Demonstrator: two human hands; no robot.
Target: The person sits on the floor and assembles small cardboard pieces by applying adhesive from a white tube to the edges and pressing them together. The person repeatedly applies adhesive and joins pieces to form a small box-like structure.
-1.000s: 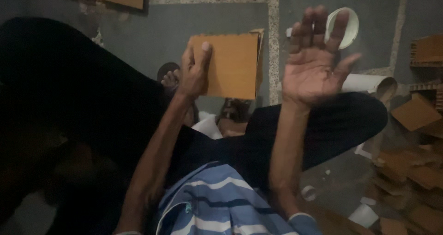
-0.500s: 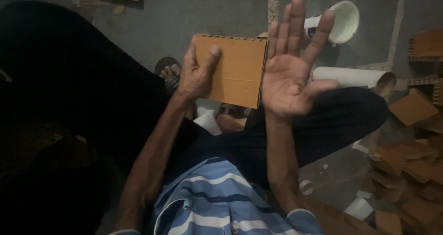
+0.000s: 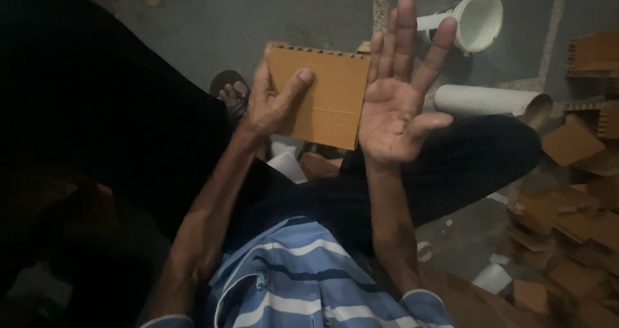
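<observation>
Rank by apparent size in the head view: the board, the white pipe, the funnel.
1. Board, clearly largest, though it is held nearest the camera.
2. White pipe and funnel look alike; no ranking.

- The open right hand (image 3: 394,106) covers the tan panel's (image 3: 320,95) right edge from us.
- Frame's left side is too dark to read.
- The brick pile (image 3: 567,218) gets cut off at the right edge.

Person wears a short-sleeved shirt (image 3: 303,270), blue with white and dark horizontal stripes, collar open at the chest. Sleeve hems end well above the elbows; forearms bare down to both hands. Dark trousers (image 3: 451,160) cover the legs. A sandal (image 3: 233,96) shows beside the left hand (image 3: 274,102). No rings or watch visible on the right hand (image 3: 393,109).
</observation>
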